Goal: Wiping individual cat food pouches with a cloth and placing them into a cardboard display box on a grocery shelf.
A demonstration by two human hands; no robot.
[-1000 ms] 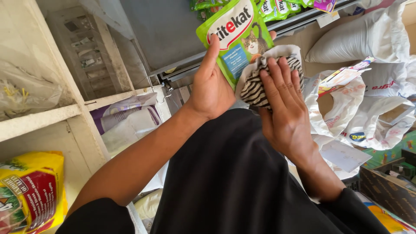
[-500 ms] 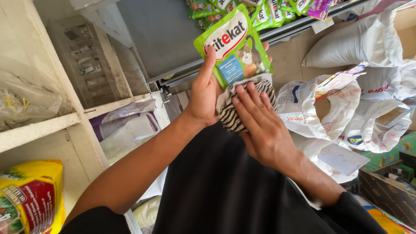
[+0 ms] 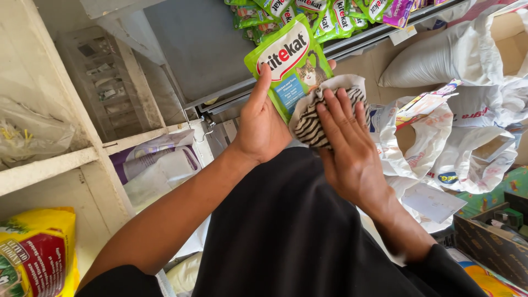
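hands on a green pouch and a striped cloth

left hand is closed on a green pet food pouch, thumb stretched up along its front and the other fingers hidden behind it, so the pouch stands upright in front of the person's chest. right hand lies nearly flat, fingers spread and a little curved, pressing a black and white striped cloth against the lower right part of the pouch. the cloth is bunched under those fingers and covers the pouch's bottom corner; whether the hand grips it or only presses on it, i cannot tell. both forearms come up from a black garment that fills the lower middle of the view.

just above the held pouch, more green pouches lie in a row on a grey metal shelf, with one purple pouch among them. to the right stand white sacks, some open at the top, and a cardboard box sits low at the right edge. on the left a pale wooden shelf unit holds a clear plastic bag, and a yellow and red packet sits in the compartment below. a white and purple bag leans beside that unit.
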